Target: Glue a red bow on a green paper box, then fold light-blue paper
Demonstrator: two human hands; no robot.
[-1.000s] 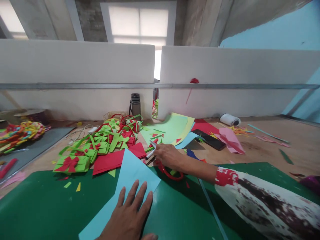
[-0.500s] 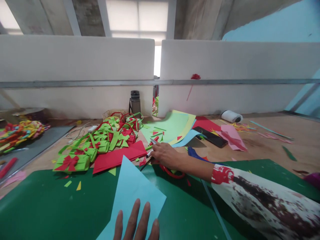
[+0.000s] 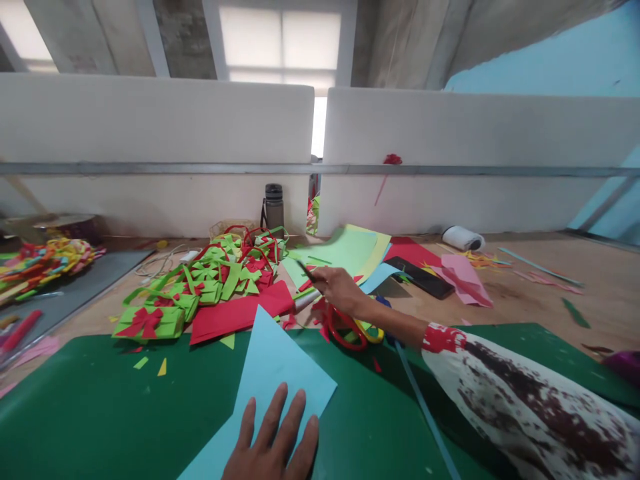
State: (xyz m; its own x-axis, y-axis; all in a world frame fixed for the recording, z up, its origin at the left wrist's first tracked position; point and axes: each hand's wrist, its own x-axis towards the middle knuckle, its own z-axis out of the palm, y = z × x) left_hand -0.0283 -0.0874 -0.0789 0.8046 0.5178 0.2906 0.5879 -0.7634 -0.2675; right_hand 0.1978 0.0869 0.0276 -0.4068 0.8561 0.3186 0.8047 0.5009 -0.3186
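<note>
My left hand [image 3: 274,437] lies flat with fingers spread on a light blue paper sheet [image 3: 273,373], which rests on the green cutting mat [image 3: 110,413]. My right hand [image 3: 340,288] is stretched forward over the mat's far edge, closed in a pinch on a thin dark pen or pencil [image 3: 307,271] lifted off the table. Under the wrist lie red-handled scissors [image 3: 343,328] and a white marker [image 3: 306,300]. A red paper sheet [image 3: 235,313] lies just left of that hand.
A pile of green and red paper baskets and bows [image 3: 210,280] sits at left centre. Green, yellow and blue sheets [image 3: 350,253], a black phone [image 3: 420,277], pink paper [image 3: 463,277], a white roll [image 3: 463,238] and a dark bottle [image 3: 273,207] lie behind. White partitions [image 3: 160,153] close the back.
My right hand has risen from the table, now pinching the thin dark pen; the scissors beneath it show more. My left hand slid back on the blue sheet, then forward a little.
</note>
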